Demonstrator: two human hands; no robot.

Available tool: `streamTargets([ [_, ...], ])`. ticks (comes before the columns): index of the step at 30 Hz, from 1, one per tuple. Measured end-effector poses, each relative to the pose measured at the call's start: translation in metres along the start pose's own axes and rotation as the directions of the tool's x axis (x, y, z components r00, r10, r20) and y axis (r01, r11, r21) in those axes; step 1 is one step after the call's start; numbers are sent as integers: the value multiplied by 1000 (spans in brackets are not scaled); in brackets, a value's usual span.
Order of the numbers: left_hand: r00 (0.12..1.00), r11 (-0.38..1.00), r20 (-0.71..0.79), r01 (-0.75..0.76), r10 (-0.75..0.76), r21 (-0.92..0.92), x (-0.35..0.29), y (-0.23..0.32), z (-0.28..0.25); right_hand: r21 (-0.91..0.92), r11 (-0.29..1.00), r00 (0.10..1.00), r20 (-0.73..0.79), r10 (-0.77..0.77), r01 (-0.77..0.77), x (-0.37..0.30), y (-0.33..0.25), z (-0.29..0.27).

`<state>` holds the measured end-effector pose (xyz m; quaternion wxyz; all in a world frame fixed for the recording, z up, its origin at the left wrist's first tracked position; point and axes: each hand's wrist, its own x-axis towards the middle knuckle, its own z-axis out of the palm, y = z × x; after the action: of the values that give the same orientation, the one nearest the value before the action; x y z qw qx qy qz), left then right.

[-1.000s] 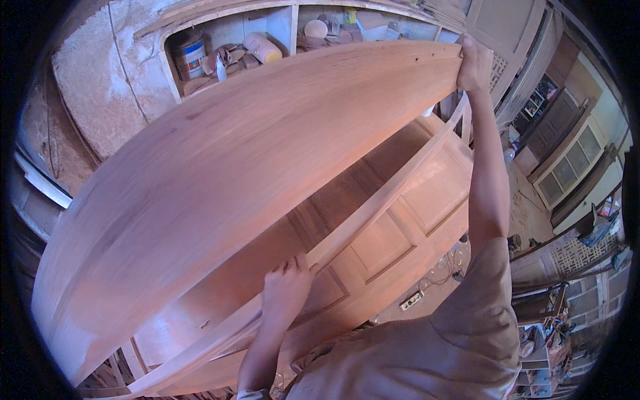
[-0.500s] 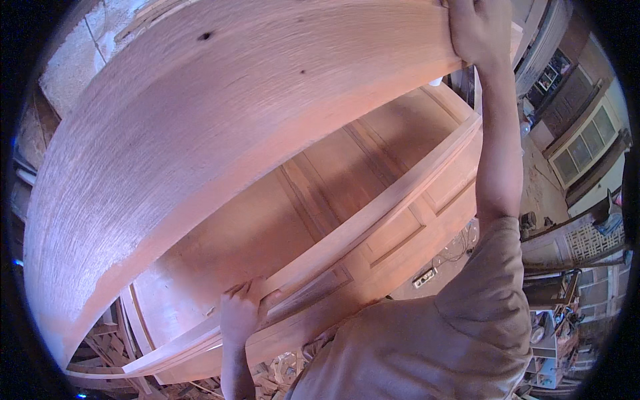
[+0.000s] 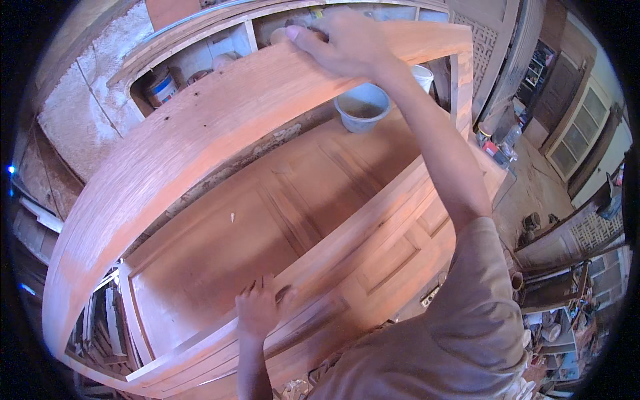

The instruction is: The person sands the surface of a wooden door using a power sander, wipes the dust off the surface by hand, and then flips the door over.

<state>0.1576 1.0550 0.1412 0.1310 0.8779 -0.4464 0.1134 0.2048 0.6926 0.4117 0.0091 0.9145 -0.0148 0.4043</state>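
Across the picture stands a large wooden frame, bowed by the lens, with a broad upper board (image 3: pixel 207 117) and a narrower near rail (image 3: pixel 360 233). My right hand (image 3: pixel 350 43) lies over the upper board near its right half, thumb pointing left. Its other fingers are blurred and partly hidden, so I cannot see whether they hold anything. My left hand (image 3: pixel 259 310) is at the near rail, lower middle, fingers spread and slightly blurred, with nothing visible in it. Inside the frame's opening shows a panelled wooden surface (image 3: pixel 273 207), dusty, with a small pale chip on it.
A bluish bucket (image 3: pixel 362 110) stands beyond the panelled surface, a white tub (image 3: pixel 421 77) beside it. A shelf (image 3: pixel 250 33) with a paint can (image 3: pixel 160 88) runs behind. Wood scraps lie at lower left. On the right are a glazed window frame (image 3: pixel 583 133) and cluttered shelves.
My right hand has moved left along the upper board from its right end. My view has shifted, so the bucket and back shelf now show. My left hand's fingers have spread at the near rail.
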Motion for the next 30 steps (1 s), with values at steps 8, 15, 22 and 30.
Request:
streamTargets([
  [8,972,984,165,175,-167,-35,36,-20,29,2,998,998,3,-70,70,33,29,97],
  [15,980,995,181,94,-86,-38,48,-65,52,5,996,938,336,83,-90,64,15,153],
  [22,936,980,342,142,-87,-139,62,-87,72,11,998,896,441,44,-54,71,15,200],
  [30,917,960,384,194,-105,-200,67,-100,77,102,991,902,430,34,-86,73,21,253],
])
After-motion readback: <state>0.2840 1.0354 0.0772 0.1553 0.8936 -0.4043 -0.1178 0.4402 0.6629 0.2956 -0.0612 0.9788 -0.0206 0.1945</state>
